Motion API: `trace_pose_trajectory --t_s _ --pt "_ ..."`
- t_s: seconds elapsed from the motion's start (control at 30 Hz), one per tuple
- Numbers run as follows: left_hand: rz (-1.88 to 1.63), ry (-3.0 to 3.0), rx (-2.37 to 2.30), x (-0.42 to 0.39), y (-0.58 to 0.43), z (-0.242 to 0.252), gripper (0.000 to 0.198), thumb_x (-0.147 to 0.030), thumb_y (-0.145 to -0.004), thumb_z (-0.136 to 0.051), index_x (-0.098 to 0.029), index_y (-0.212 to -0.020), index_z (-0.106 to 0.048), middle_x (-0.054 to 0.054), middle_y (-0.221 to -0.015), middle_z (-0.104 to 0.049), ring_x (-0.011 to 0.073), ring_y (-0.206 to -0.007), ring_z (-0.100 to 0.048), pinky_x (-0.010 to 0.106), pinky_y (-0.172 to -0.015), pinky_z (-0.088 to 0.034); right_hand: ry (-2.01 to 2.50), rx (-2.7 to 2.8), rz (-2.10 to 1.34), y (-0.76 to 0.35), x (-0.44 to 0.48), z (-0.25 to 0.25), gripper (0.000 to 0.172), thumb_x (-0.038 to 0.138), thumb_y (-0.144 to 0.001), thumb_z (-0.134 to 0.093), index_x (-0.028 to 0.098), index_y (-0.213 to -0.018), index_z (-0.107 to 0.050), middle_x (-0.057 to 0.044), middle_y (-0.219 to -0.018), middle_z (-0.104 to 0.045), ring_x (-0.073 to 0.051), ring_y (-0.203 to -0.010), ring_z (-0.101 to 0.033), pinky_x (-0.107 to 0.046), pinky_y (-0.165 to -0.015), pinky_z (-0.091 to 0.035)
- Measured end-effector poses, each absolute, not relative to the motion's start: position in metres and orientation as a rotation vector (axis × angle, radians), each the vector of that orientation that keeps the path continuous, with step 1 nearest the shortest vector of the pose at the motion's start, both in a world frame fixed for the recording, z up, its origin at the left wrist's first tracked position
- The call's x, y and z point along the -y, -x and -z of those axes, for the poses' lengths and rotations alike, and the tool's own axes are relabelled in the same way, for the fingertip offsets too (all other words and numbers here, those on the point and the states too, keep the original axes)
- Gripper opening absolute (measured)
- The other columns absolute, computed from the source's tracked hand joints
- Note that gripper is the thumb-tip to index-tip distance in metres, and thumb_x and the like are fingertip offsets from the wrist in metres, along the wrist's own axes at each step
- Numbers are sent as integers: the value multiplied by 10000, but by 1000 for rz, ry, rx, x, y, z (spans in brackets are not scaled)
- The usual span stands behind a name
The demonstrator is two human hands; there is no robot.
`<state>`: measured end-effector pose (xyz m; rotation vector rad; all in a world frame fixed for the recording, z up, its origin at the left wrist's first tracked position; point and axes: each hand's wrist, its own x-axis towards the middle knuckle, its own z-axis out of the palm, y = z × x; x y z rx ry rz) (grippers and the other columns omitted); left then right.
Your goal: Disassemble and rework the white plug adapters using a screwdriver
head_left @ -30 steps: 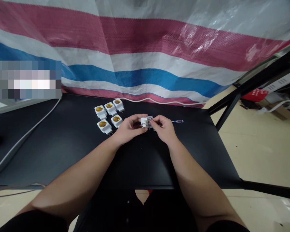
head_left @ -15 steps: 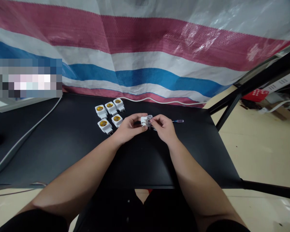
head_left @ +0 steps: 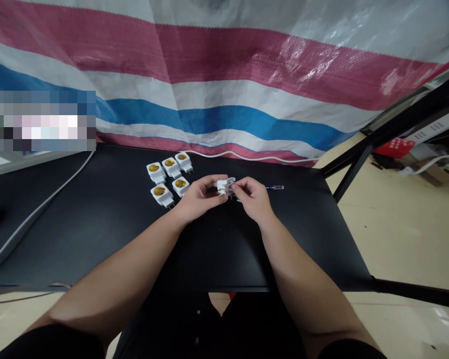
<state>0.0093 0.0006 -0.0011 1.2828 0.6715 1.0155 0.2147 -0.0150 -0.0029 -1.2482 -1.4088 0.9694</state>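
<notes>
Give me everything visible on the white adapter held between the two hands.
The white adapter is a small boxy piece of glossy white plastic, as it looks, with a clear shiny part on the side toward the right hand. It is held over the black table, toward its far edge. The left hand grips its other side; the right hand pinches the clear part. Fingers hide much of it, so prongs or a socket face cannot be made out.

Five white plug adapters with yellow centres are clustered on a black table, toward its rear. A screwdriver, seemingly clear-handled, is laid to their right. A white cable is run along the far edge, and a grey cable across the left side.
</notes>
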Motion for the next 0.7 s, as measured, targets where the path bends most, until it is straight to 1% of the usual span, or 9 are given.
trace_pose_trajectory --t_s 0.27,0.53,0.6,0.7 --pt "-1012 -1277 -681 -1 -9 1 613 -239 -791 -934 -188 -1361 -717 126 -1323 -768 248 -1147 -743 447 -1093 -562 1243 1420 -941 -213 15 1 311 532 -881 -769 228 -870 -700 -39 -821 -737 -193 -721 -660 -348 -701 -512" --pt "-1025 -1277 -695 0 -10 0 612 -234 -786 -938 -181 -1356 -721 129 -1311 -774 242 -1147 -742 437 -1089 -570 1238 1385 -922 -211 16 1 285 508 -886 -769 229 -875 -709 -37 -815 -735 -192 -709 -654 -350 -685 -503" --pt "-1020 -1277 -684 0 -10 0 611 -238 -789 -935 -186 -1358 -721 128 -1307 -776 247 -1144 -745 443 -1089 -571 1234 1386 -933 -211 16 1 293 515 -871 -787 232 -863 -708 -36 -823 -744 -193 -717 -659 -353 -694 -510" --pt "-1007 -1272 -662 1 -10 -1 605 -234 -789 -933 -193 -1356 -725 119 -1287 -781 244 -1131 -751 439 -1083 -573 1213 1344 -1025 -213 14 1 327 523 -811 -852 231 -824 -706 -32 -815 -745 -191 -719 -666 -359 -714 -526"
